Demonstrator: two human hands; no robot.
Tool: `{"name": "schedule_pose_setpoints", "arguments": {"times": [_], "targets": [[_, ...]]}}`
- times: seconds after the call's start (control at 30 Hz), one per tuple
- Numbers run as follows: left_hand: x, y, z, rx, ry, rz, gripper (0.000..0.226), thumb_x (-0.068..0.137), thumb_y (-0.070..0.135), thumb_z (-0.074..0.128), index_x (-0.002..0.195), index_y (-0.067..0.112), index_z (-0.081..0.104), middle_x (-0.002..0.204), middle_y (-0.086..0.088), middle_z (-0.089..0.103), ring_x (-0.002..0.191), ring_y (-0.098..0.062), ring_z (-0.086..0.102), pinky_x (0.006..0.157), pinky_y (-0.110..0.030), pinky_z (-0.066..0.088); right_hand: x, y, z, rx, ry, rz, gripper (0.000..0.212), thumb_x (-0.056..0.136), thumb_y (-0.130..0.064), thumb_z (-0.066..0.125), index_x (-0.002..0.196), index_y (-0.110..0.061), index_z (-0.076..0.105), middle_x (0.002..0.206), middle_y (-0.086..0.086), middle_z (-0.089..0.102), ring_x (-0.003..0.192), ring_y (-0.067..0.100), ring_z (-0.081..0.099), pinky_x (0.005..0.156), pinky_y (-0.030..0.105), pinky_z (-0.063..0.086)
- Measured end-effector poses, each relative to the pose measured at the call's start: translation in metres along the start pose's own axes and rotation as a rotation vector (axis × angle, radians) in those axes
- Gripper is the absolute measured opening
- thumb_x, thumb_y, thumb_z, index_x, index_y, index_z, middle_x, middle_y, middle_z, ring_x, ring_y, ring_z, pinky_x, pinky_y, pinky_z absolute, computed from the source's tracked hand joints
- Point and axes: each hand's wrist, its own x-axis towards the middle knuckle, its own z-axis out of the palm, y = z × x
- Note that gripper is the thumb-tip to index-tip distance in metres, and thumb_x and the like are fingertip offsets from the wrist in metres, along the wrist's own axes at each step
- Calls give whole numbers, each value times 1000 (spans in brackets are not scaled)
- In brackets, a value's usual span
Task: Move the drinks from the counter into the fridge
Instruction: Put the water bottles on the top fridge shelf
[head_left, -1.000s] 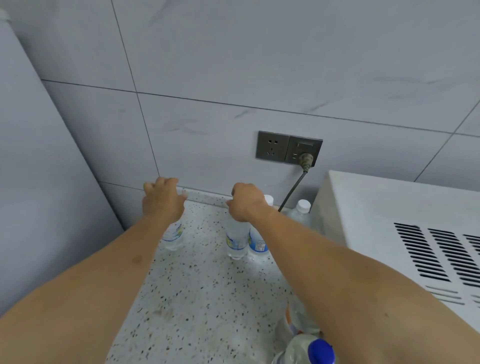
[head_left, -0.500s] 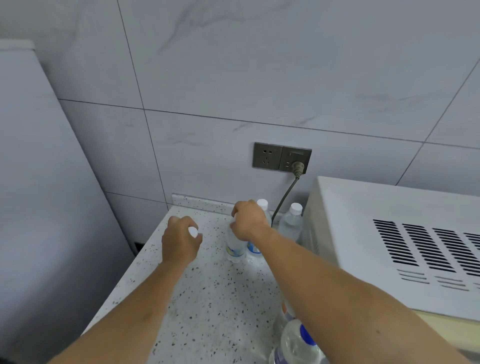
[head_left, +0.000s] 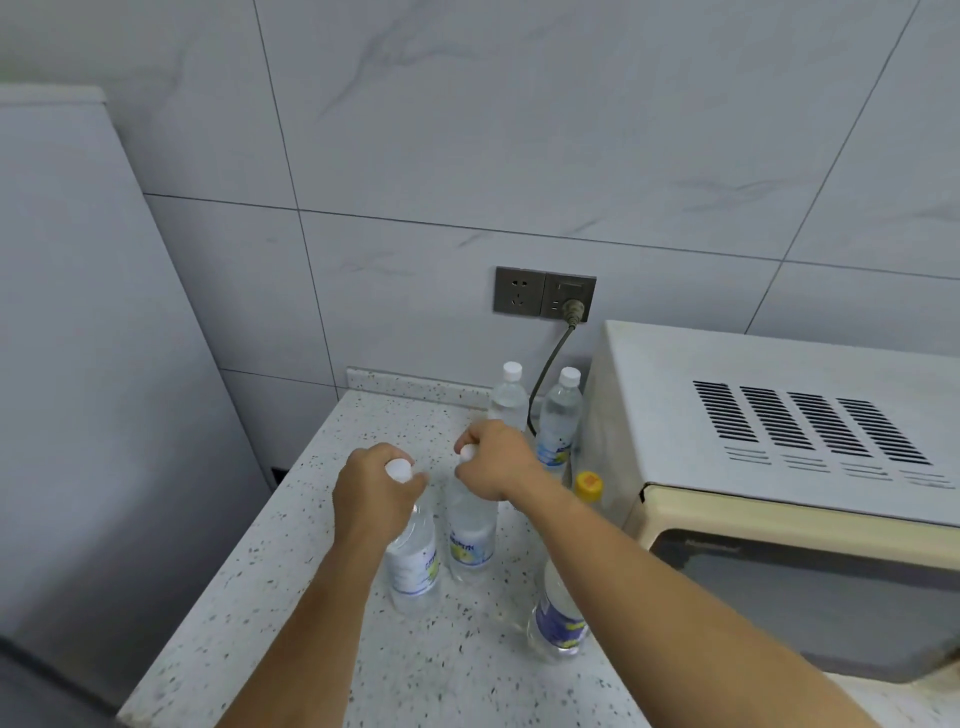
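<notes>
Single head view — high, angled forward-down, close over counter (head_left: 270, 587)

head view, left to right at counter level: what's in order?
fridge → left hand gripping a water bottle → right hand gripping a second bottle → yellow-capped bottle → microwave

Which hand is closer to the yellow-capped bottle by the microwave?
Right. The right hand grips a bottle's neck just left of the yellow-capped bottle; the left hand grips another bottle farther left.
</notes>
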Motion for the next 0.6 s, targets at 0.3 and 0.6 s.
{"name": "schedule_pose_setpoints", "arguments": {"times": [0.3,0.6], "targets": [[-44,-42,25,-370,-65,-80,36,79,46,77,106,30,59,102,11,64,101,-16,61,78,-31,47,-25,29,74,694,259,155,44,87,-39,68,124,-26,49,121,-4,54,110,16,54,92,30,44],[-58,-69,35,-392,-140,-225,75,66,40,87,115,53,32,109,24,52,97,0,55,71,-22,45,-32,69,104,686,136,261,70,70,-32,82,120,-38,33,104,-19,52,102,15,55,85,34,49]]}}
